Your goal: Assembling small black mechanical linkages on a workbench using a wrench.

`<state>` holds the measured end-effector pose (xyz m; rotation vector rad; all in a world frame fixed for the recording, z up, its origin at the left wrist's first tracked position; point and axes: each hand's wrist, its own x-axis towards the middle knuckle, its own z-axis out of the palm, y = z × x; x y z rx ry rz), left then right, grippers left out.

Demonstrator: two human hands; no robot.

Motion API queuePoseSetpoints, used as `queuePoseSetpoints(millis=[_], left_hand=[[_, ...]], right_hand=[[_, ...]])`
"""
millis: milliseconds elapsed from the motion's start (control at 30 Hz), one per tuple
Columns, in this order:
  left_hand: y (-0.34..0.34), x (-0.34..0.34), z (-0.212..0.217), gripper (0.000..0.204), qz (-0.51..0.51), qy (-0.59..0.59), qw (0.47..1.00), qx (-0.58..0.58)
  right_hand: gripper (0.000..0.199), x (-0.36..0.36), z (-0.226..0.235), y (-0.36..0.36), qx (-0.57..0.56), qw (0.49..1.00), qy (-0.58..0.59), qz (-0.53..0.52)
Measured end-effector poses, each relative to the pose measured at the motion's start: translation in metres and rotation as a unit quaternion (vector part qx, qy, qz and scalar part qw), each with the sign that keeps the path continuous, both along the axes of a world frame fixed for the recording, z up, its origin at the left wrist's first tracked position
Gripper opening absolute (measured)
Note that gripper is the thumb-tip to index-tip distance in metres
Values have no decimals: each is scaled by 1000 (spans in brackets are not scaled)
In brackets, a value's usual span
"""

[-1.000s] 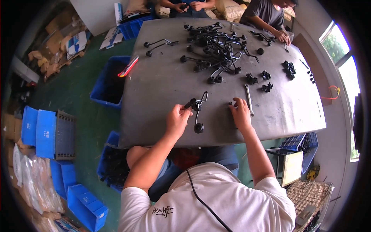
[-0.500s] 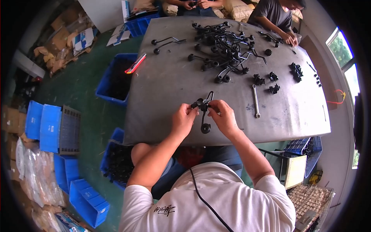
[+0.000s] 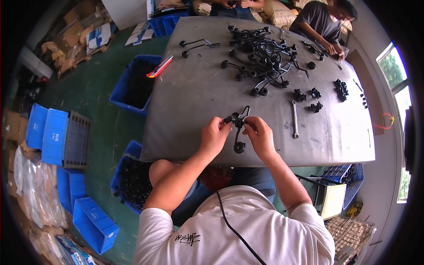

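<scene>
Over the near part of the table, both my hands hold a black bent rod with a clamp-like fitting at its middle. A round black knob sits at the rod's near end, and a narrow loop sticks up at the far end. My left hand pinches the left side of the fitting with thumb and fingers. On the opposite side, my right hand is closed on it too, fingertips partly hiding the contact. To the right lies a combination wrench, beside several small black clamp fittings.
A heap of black bent rods covers the far middle of the grey table. A red-and-white box cutter lies at its left edge. Blue bins of black parts stand left. Another person's hands work at the far right.
The whole view has shifted slightly, the table contents appearing a little lower and to the right. Both hands keep their hold on the rod and its fitting; little else differs.
</scene>
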<state>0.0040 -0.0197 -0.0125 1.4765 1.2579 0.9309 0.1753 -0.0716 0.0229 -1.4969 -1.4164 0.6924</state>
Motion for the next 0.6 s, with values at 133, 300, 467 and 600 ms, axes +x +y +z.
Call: queuePoseSetpoints(millis=[133,300,467,600], left_hand=[[0,1,-3,23,0,-8,1000,1],[-1,1,-3,23,6,-7,1000,11],[-1,2,-5,22,6,-3,1000,12],[-1,0,0,28,7,1,1000,-8]], right_hand=[[17,2,-2,0,3,1000,-4,10],[16,-1,-5,-3,30,999,-29,9],[18,-2,-11,-3,17,1000,-9,-15],[18,-2,-9,-2,39,997,-70,-12]])
